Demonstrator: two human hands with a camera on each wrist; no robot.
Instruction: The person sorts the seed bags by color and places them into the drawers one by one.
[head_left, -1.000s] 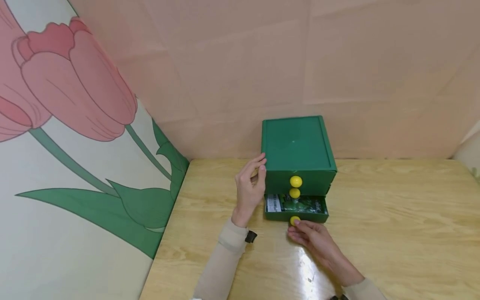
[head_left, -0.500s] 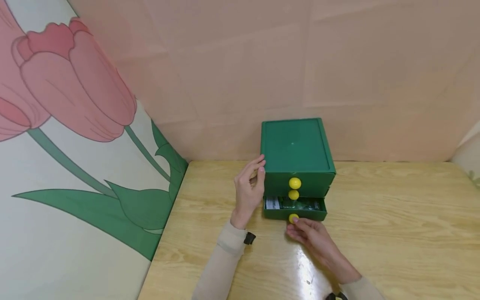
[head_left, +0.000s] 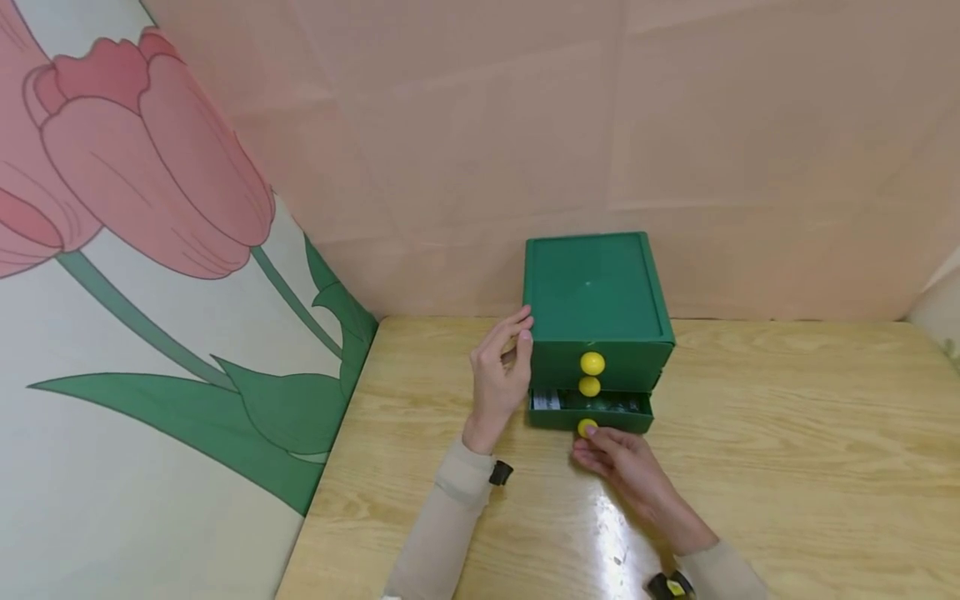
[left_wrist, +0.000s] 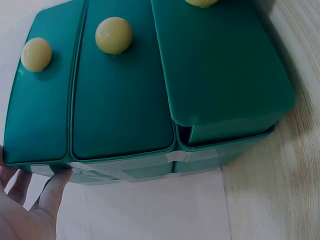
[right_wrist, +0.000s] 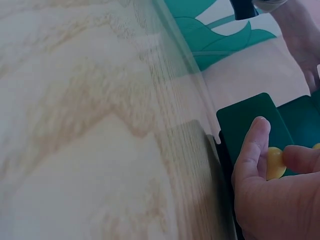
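A green drawer cabinet [head_left: 592, 287] with three drawers stands against the back wall, each drawer bearing a round yellow knob. Its bottom drawer [head_left: 555, 419] is partly pulled out, and a white label and dark green packets show inside. My right hand [head_left: 630, 471] pinches the bottom knob [right_wrist: 275, 163] between thumb and fingers. At the cabinet's left side, my left hand [head_left: 501, 379] rests with straight fingers against the wall near the top edge. In the left wrist view, the upper knob [left_wrist: 36, 54] and middle knob [left_wrist: 114, 35] sit on shut drawer fronts.
The wood-grain table [head_left: 787, 433] spreads out around the cabinet. A pinkish cloth backdrop [head_left: 480, 167] hangs behind it. Along the left runs a panel with printed tulips [head_left: 150, 167].
The bottom drawer has slid inward towards the cabinet, with my right hand moving forward along with its knob. Less of the contents shows. My left hand has stayed at the cabinet's side.
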